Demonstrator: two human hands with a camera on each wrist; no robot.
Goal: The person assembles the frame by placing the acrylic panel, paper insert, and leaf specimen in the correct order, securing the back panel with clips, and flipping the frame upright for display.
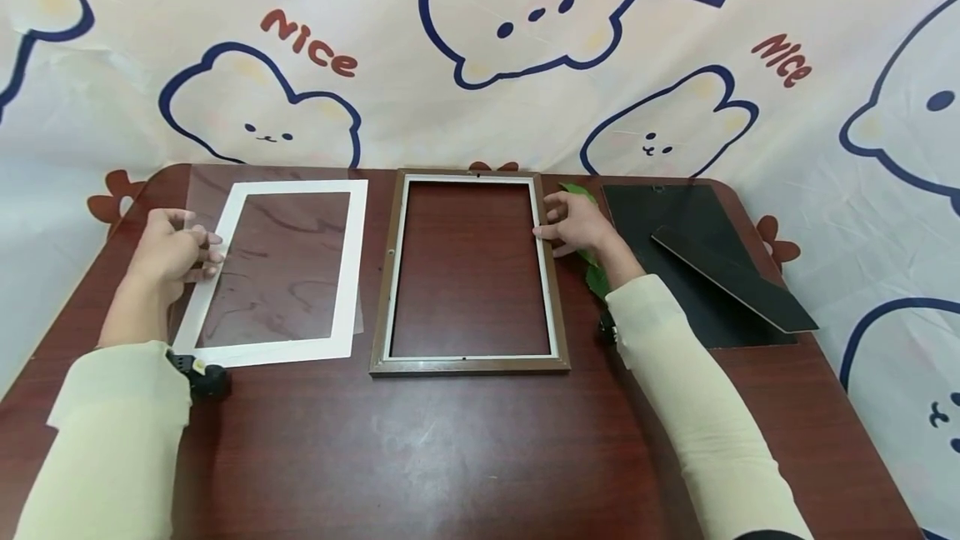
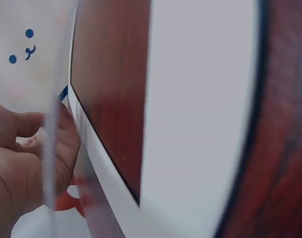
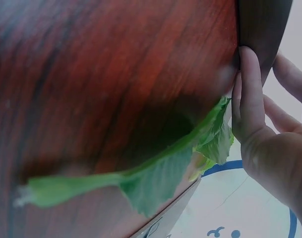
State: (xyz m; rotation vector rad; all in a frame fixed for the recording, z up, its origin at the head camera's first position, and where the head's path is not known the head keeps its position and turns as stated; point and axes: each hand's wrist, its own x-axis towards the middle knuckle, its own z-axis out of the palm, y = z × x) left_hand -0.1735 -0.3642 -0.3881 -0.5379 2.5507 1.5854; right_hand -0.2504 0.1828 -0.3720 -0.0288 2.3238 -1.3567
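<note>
Left of the brown frame (image 1: 468, 367), here's my left grip (image 1: 168, 248) pinched together on the clear sheet (image 1: 281, 265), which overlaps the white mat (image 1: 349, 265). My right grip (image 1: 579, 223), fingers apart, touches the frame's right side, leafy stalk (image 1: 597, 280) just beside it, black boards (image 1: 738, 283) further right!

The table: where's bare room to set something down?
The widest bare patch of table is in front of the picture frame, between the sleeves. A narrow strip parts the frame from white mat and clear sheet. It's crowded around the left hand, and right of the frame, with the right hand, green leaves and black board.
</note>
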